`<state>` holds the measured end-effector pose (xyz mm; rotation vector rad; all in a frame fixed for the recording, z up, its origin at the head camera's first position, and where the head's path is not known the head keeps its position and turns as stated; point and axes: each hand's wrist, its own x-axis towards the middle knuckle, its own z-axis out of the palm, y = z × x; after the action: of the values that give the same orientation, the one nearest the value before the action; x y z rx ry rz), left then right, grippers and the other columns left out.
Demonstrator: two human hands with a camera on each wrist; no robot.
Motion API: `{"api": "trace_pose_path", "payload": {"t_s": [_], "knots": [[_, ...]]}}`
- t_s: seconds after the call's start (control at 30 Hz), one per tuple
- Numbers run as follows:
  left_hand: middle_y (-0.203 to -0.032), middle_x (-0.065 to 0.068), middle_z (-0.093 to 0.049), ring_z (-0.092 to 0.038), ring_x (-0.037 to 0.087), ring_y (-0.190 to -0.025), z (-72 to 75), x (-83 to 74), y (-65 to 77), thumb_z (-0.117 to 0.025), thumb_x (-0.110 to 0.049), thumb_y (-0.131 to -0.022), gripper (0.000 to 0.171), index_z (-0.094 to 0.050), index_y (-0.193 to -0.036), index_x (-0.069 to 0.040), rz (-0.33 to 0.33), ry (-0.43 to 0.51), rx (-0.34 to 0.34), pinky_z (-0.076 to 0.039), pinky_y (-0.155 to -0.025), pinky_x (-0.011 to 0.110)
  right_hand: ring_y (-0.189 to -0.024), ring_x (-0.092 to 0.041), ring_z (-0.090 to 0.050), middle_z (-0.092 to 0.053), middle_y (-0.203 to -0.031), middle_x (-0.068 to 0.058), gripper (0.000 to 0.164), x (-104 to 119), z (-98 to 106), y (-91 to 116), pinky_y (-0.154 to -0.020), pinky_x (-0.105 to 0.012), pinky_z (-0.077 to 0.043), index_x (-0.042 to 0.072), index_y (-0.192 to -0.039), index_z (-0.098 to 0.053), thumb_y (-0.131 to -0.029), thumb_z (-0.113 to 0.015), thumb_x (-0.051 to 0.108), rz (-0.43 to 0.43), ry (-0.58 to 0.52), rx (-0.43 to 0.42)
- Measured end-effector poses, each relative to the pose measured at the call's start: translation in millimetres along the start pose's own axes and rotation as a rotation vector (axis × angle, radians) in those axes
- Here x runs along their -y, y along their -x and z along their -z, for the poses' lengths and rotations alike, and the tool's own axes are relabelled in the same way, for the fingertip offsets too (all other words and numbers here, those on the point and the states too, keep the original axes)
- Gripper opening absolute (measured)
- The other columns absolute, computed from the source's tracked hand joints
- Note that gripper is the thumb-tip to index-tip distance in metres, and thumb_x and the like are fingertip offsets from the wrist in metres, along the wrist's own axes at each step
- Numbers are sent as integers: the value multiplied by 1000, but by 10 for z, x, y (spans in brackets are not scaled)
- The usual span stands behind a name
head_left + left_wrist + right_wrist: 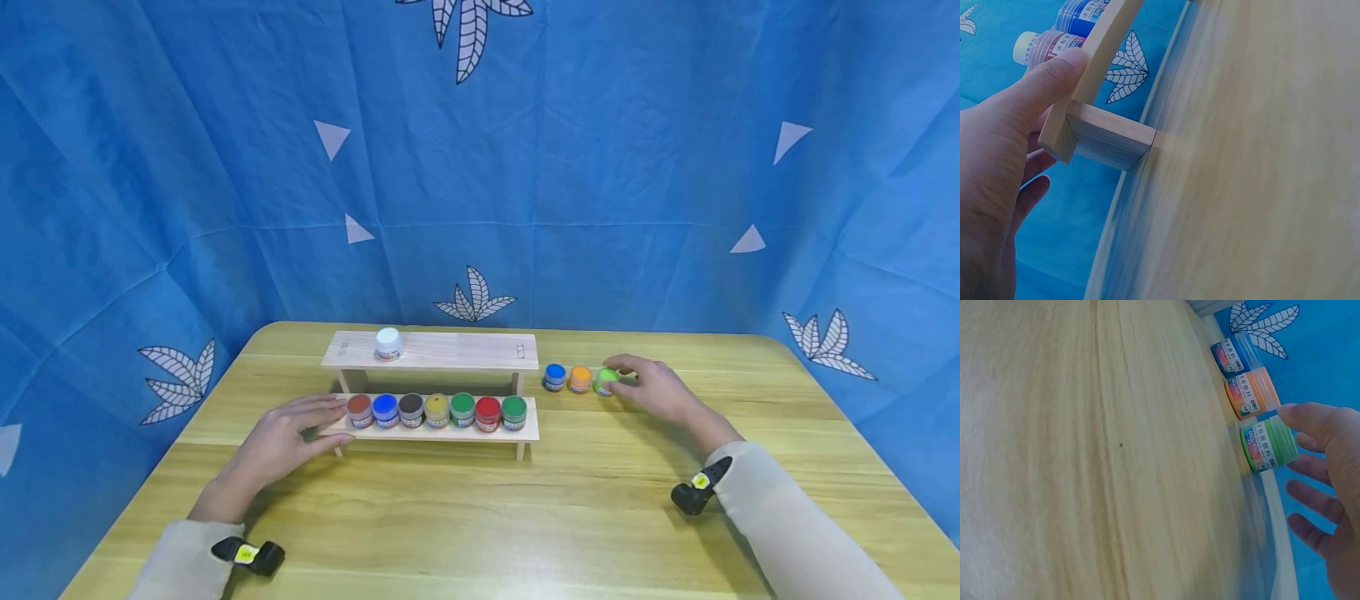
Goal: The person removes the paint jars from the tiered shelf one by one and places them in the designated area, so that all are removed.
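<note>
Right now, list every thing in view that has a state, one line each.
left hand: open, thumb on the lower shelf's left end
right hand: open, fingers at the light green jar
light green jar: upright on the table, lid on
orange jar: upright, lid on
white jar: upright on the top shelf
lower shelf: holds seven jars

Table [600, 508]: pale wood, smooth, slight sheen, grain visible. Two-tier rack [450, 352]: bare light wood, matt. Paint jars [437, 410]: plastic, coloured lids, glossy paper labels. Backdrop [600, 167]: blue cloth, matt, creased. Sleeves [795, 525]: soft beige fabric.
</note>
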<state>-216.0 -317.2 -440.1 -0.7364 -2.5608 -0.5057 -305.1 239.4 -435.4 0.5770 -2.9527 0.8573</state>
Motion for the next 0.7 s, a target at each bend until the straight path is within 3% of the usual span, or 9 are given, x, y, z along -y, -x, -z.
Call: {"api": "trace_pose_path", "payload": {"t_s": [0.23,0.7], "knots": [[-117,8,-70,-65,33,-108,1,-7,0,-83,-38,-77,47,-74,-112,-7,7,-2,6,-52,-92,52,-131,-41,-42,-52,-140,-19,51,71,38,-5,-107,-61,-33,5,-136,-55,-96,-64,35,26,36,-18],[-117,9,-70,-65,33,-108,-8,-5,3,-83,-37,-76,47,-74,-112,-7,-5,-5,-1,-52,-92,52,-133,-38,-42,-51,-142,-16,61,514,139,-49,-110,-59,-32,8,-142,-50,-96,-58,47,152,172,-71]]}}
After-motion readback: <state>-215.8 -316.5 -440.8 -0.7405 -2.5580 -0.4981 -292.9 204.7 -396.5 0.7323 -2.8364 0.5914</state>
